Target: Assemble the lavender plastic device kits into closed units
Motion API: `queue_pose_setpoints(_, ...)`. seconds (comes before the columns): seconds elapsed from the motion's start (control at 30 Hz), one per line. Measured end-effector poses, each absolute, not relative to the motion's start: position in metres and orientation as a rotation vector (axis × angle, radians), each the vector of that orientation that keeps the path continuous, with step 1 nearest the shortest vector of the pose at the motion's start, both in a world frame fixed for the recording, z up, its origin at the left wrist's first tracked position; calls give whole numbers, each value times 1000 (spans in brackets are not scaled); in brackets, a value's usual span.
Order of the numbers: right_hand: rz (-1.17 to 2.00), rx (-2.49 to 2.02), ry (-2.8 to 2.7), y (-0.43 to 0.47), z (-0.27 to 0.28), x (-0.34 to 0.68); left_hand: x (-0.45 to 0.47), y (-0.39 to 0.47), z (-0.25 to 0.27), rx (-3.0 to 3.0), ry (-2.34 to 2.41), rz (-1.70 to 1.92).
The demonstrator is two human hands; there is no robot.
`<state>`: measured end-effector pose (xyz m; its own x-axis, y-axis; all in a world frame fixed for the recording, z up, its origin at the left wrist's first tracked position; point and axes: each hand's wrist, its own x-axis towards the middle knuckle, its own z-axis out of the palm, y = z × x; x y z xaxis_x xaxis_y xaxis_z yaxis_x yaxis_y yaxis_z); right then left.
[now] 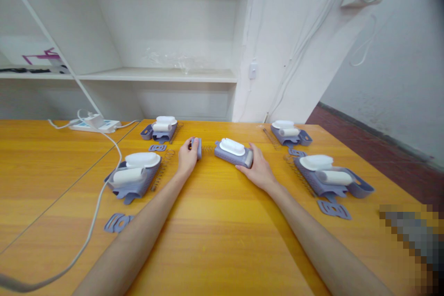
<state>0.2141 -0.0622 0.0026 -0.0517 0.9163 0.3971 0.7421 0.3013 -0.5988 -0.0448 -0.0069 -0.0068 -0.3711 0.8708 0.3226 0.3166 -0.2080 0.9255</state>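
Observation:
Near the middle of the table my left hand is closed around a small grey-purple plastic cup-like part, held upright. My right hand grips the right end of a grey-purple perforated plastic housing. On top of that housing lies a white oval piece, and a pale roller end shows at its right end beside my fingers. A thin coil spring lies between the two held parts. Whether it touches either of them I cannot tell.
Several similar sets, such as the housing at left and the one at right, sit on both sides with springs, rollers and flat slotted plates. A white cable crosses the left side from a power strip. Shelves stand behind.

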Motion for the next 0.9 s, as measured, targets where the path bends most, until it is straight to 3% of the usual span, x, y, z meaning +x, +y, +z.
queue_pose_setpoints(0.63, 263, -1152, -1990, -82, 16, 208, -36, -22, 9, 1267, 1144, 1406)
queue_pose_setpoints(0.9, 273, -1157, -2026, -83, 16, 204, -28, -27, 9, 1324, 1178, 1421)
